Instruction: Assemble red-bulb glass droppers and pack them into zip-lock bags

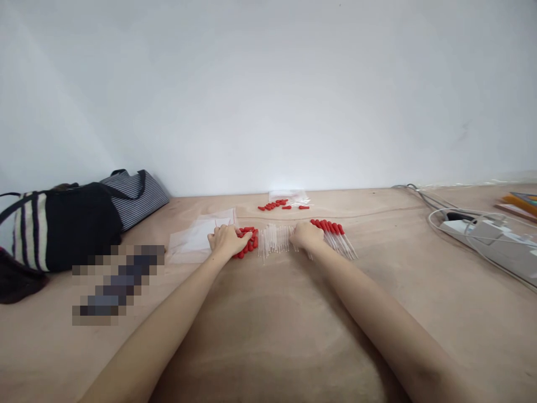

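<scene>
My left hand (226, 240) rests at a pile of red rubber dropper bulbs (254, 239), its thumb stretched over them and apart from the bent fingers. No bulb shows in its grasp. My right hand (308, 236) is closed, knuckles up, at the right end of a row of thin clear dropper tubes (274, 238). Its fingertips are hidden, so what they pinch cannot be made out. Just right of that hand lie several tubes fitted with red bulbs, finished droppers (335, 235), side by side at a slant.
Clear plastic bags (193, 240) lie left of my left hand. More red bulbs (274, 205) and a small bag (289, 196) sit near the wall. A dark bag (79, 224) and a pixelated object (121, 285) are at left. A white power strip (482, 238) with cables lies right.
</scene>
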A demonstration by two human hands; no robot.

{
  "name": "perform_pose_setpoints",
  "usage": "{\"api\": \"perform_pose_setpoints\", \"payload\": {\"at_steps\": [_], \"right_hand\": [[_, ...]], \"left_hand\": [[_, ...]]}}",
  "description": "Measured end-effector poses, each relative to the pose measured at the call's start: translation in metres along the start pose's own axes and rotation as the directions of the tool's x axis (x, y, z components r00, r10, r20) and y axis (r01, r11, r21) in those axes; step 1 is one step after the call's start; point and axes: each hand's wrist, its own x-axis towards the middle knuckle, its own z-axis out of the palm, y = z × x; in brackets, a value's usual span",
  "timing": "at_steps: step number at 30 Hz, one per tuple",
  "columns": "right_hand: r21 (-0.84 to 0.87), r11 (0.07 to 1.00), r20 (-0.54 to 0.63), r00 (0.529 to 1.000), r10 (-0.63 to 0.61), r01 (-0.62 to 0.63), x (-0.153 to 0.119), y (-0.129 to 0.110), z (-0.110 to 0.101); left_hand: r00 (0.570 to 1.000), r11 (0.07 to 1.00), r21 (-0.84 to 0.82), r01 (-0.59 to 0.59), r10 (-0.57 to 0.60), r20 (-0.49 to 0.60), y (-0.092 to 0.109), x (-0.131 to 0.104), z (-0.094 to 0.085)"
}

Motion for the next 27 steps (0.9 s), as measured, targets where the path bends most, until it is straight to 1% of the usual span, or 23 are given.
{"api": "perform_pose_setpoints", "payload": {"at_steps": [3, 7, 10, 12, 13, 14, 15, 16, 18, 19, 21, 22, 24, 25, 26, 27], "right_hand": [[0.01, 1.0, 0.016, 1.0, 0.009, -0.009, 0.004, -0.001, 0.001], [0.029, 1.0, -0.005, 1.0, 0.002, -0.002, 0.002, 0.0, -0.001], [0.039, 0.999, -0.052, 0.999, -0.01, 0.012, -0.006, 0.003, -0.007], [0.047, 0.998, -0.098, 0.994, -0.044, 0.049, -0.016, 0.01, -0.012], [0.054, 0.994, -0.127, 0.988, -0.085, 0.093, -0.023, 0.016, -0.013], [0.06, 0.985, -0.164, 0.975, -0.148, 0.16, -0.032, 0.023, -0.014], [0.065, 0.965, -0.205, 0.95, -0.237, 0.254, -0.04, 0.031, -0.014], [0.059, 0.932, -0.217, 0.915, -0.339, 0.359, -0.05, 0.04, -0.014], [0.045, 0.843, -0.164, 0.837, -0.523, 0.536, -0.067, 0.058, -0.011], [0.043, 0.804, -0.14, 0.801, -0.583, 0.593, -0.075, 0.066, -0.009], [0.038, 0.752, -0.112, 0.751, -0.651, 0.658, -0.086, 0.08, -0.003], [0.045, 0.742, -0.114, 0.741, -0.662, 0.669, -0.09, 0.085, 0.001], [0.088, 0.742, -0.133, 0.746, -0.652, 0.664, -0.093, 0.092, 0.007], [0.124, 0.747, -0.148, 0.756, -0.637, 0.653, -0.094, 0.094, 0.011], [0.159, 0.752, -0.161, 0.768, -0.62, 0.64, -0.094, 0.096, 0.013], [0.189, 0.758, -0.172, 0.781, -0.601, 0.625, -0.093, 0.097, 0.015]], "left_hand": [[0.998, 0.998, -0.027, 0.049, -0.048, 0.037, 0.005, 0.005, 0.0], [0.999, 0.997, -0.059, 0.044, -0.042, 0.03, 0.007, 0.009, -0.002], [0.999, 0.995, -0.095, 0.036, -0.036, -0.003, 0.009, 0.008, -0.008], [0.998, 0.992, -0.121, 0.025, -0.031, -0.05, 0.013, 0.0, -0.013], [0.997, 0.99, -0.141, 0.004, -0.015, -0.08, 0.015, -0.008, -0.015], [0.994, 0.987, -0.161, -0.026, 0.009, -0.108, 0.017, -0.018, -0.016], [0.985, 0.969, -0.222, -0.111, 0.078, -0.151, 0.018, -0.031, -0.016], [0.972, 0.942, -0.27, -0.198, 0.153, -0.178, 0.019, -0.045, -0.014], [0.942, 0.883, -0.334, -0.329, 0.283, -0.179, 0.019, -0.075, -0.007], [0.926, 0.86, -0.344, -0.377, 0.34, -0.164, 0.018, -0.087, -0.003], [0.917, 0.845, -0.357, -0.398, 0.382, -0.118, 0.016, -0.106, 0.005], [0.916, 0.846, -0.36, -0.394, 0.39, -0.087, 0.014, -0.111, 0.008], [0.913, 0.835, -0.384, -0.393, 0.403, -0.057, 0.012, -0.115, 0.008], [0.9, 0.811, -0.412, -0.415, 0.434, -0.051, 0.011, -0.114, 0.007], [0.875, 0.773, -0.447, -0.45, 0.483, -0.046, 0.01, -0.113, 0.005], [0.838, 0.725, -0.482, -0.491, 0.544, -0.036, 0.01, -0.112, 0.002]]}}
